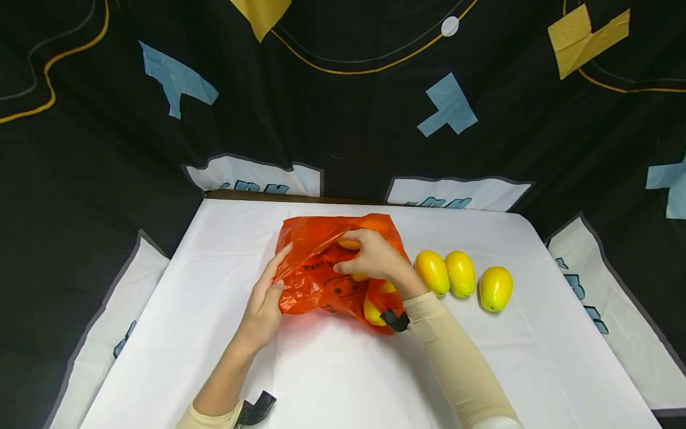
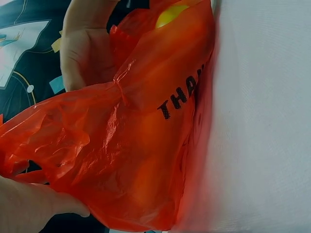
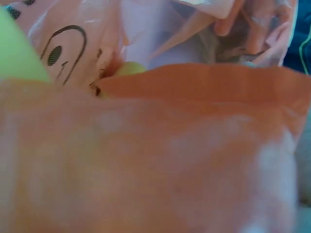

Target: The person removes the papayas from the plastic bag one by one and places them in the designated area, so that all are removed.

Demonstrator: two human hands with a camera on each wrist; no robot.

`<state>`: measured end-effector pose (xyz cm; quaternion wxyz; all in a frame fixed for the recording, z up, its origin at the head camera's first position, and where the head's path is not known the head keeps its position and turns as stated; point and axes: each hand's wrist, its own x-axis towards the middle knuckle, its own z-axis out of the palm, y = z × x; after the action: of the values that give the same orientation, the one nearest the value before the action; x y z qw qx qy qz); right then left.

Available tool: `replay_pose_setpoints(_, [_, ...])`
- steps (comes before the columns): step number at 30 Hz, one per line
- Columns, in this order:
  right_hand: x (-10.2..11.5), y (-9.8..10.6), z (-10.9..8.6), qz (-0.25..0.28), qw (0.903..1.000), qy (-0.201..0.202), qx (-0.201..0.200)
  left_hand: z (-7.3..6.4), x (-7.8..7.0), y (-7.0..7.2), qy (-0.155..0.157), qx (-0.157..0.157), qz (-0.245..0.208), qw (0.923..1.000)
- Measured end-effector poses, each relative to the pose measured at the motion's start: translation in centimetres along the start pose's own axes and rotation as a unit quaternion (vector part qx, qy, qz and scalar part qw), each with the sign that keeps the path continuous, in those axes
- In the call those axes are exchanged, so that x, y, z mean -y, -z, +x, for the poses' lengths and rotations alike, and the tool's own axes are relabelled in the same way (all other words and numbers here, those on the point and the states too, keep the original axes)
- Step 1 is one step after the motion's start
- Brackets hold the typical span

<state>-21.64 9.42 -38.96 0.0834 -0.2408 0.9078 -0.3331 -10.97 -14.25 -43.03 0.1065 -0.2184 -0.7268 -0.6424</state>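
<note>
Red bag attended by both hands; three yellow fruits outside it

We find a red bag (image 1: 300, 298) of thin, crinkled, translucent plastic lying on a white cloth (image 1: 332, 381) with faint creases. Its surface is shiny and irregularly folded, printed with black lettering and a simple line-drawn face. We note yellow patches of the fruit inside (image 1: 373, 313) at the mouth and near right side; further rounded forms show through the film.

To the right of the bag lie three smooth, glossy, oval fruits: a left fruit (image 1: 432, 273), a middle fruit (image 1: 460, 274) close against it, and a right fruit (image 1: 495, 289) set slightly apart.

The left hand (image 1: 264, 304) is at the bag's left edge, pinching the film between thumb and fingers; the plastic lies directly against those fingers. The right hand (image 1: 372, 256) is over the bag's mouth, its fingers curved and its thumb spread from them. Yellow fruit shows just beside the fingers and the thumb, but we cannot tell whether they grasp it. The right wrist view is largely blurred.
</note>
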Motion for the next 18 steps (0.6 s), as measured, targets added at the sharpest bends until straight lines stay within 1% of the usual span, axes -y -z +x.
replay_pose_setpoints(3, [-0.2, -0.4, 0.5, -0.007, 0.9997, -0.007, 0.021, 0.0, 0.0, 0.0, -0.006, -0.001, -0.002, 1.0])
replay_pose_setpoints(7, [-0.2, -0.7, 0.7, -0.009, 0.9985, -0.029, 0.046, -0.1, 0.0, 0.0, -0.012, -0.001, -0.006, 0.9999])
replay_pose_setpoints(12, [0.0, -0.9, 0.9, -0.015, 0.9975, -0.044, 0.053, -0.1, 0.1, 0.1, -0.007, -0.001, -0.007, 0.9999])
replay_pose_setpoints(15, [0.2, -1.1, 1.2, 0.005, 0.9972, -0.044, 0.061, -0.1, 0.1, 0.1, -0.002, -0.002, -0.007, 1.0])
replay_pose_setpoints(18, [0.3, -1.4, 1.5, 0.039, 0.9968, -0.03, 0.063, -0.2, 0.2, 0.1, 0.002, 0.0, -0.016, 0.9999])
